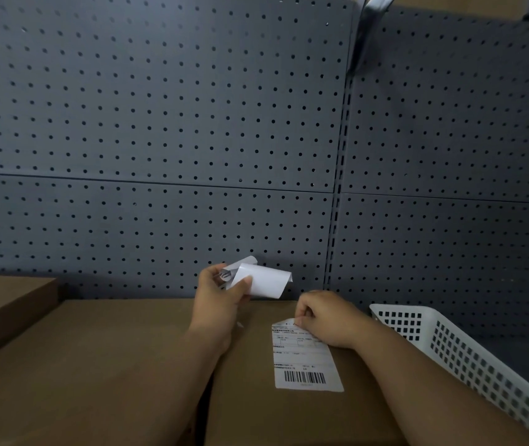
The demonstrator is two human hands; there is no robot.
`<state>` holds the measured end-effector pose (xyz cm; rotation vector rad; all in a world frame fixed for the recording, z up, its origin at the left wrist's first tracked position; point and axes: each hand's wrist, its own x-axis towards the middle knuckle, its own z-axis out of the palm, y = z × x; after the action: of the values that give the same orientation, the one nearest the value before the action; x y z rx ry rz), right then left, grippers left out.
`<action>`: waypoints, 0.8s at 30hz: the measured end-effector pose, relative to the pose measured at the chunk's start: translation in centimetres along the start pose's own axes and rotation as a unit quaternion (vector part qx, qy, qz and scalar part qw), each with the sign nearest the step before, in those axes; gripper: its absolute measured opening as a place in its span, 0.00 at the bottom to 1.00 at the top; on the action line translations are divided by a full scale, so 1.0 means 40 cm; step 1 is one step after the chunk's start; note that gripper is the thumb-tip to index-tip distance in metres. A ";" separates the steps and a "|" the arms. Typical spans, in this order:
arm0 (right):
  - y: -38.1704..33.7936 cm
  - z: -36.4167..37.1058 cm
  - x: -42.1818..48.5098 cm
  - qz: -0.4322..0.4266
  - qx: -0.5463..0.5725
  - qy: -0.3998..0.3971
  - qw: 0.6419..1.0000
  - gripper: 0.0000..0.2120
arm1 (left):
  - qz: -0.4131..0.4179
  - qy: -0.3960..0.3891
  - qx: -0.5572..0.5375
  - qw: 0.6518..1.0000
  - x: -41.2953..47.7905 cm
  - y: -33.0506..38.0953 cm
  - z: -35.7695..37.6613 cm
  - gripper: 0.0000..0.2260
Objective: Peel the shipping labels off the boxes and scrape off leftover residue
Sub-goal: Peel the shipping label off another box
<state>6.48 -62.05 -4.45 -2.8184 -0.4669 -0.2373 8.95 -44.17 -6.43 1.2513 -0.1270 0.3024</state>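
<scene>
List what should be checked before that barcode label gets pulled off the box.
1. Right hand pinches the barcode label at its top edge: ok.
2. Label's top corner lifted off the cardboard box: ok.
3. Left hand free to steady the box: not ok, it holds a peeled label.
4. White basket beside the box: ok.
5. Residue under the label: cannot tell.
</scene>
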 end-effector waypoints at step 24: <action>-0.018 -0.044 -0.012 0.036 0.136 -0.081 0.987 0.07 | -0.007 -0.002 0.015 1.000 0.006 -0.007 -0.001 0.17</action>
<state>5.59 -62.06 -2.72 -2.5885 -0.3981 0.0685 9.26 -44.17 -6.66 1.2820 -0.1184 0.2911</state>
